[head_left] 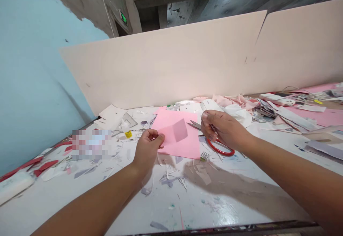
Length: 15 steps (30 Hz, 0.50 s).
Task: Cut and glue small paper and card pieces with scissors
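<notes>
Blue-painted wall [34,68] fills the far left, and a green exit sign [123,18] glows above a doorway in the bare concrete behind a tall pale pink board [171,60] that stands along the back of the white bench [171,207]. Scraps of paper litter the bench from end to end.

At the left end lie a white tube [14,186] and red cut scraps [45,166], with a blurred patch [91,144] hiding whatever sits beside them. Further along stands a small glue bottle [125,130] with a yellow label.

The left hand [147,150] curls closed, its thumb and fingers pinching the near left edge of a pink paper sheet [179,146], which lies flat in the middle of the bench. A smaller, darker pink square [180,130] shows on that sheet; whether it is a fold or a separate piece, I cannot tell.

The right hand [223,128] is closed around red-handled scissors [219,146], their metal blades [194,125] nearly together and pointing left, just beside the sheet's right edge. A barcode scrap [204,155] lies just below that edge.

Further right are crumpled pink fabric [233,102], a heap of printed papers [264,109], tangled white cables [294,94] and another pink sheet [316,116].
</notes>
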Tool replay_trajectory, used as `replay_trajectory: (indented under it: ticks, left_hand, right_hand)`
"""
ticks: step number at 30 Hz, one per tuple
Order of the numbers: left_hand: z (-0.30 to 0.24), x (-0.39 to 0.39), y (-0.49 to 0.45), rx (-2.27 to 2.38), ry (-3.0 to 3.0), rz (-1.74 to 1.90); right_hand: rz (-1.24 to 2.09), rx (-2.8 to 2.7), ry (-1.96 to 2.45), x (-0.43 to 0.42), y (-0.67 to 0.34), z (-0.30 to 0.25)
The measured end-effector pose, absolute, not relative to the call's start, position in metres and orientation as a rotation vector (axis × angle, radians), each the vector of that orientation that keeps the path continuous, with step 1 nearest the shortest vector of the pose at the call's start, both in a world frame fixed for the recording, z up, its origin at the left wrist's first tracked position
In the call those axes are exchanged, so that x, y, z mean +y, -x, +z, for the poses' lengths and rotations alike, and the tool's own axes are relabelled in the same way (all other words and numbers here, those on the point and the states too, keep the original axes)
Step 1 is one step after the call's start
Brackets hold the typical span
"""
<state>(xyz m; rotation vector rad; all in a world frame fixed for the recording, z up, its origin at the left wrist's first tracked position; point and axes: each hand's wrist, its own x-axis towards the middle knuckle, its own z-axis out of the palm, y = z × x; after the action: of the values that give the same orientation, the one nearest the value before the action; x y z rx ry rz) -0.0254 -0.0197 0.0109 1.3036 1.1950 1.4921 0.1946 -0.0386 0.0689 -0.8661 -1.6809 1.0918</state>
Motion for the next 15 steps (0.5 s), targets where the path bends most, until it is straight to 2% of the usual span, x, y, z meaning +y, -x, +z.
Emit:
replay_trajectory:
  ticks: [3,5,11,15]
  left_hand:
    - [0.009,-0.013,0.029,1.183,-1.241,1.539]
    - [0.007,-0.011,0.03,1.169,-1.244,1.542]
    - [0.007,-0.013,0.029,1.179,-1.268,1.506]
    - [0.008,-0.014,0.029,1.169,-1.257,1.507]
  right_hand:
    - [1.199,-1.936,0.978,-0.038,-0.207,0.078]
    - [1.15,-2.04,1.106,-0.037,-0.213,0.081]
    - [0.564,-2.124,1.432,-0.025,-0.219,0.076]
    - [0.393,-2.167,1.549,-0.014,-0.214,0.056]
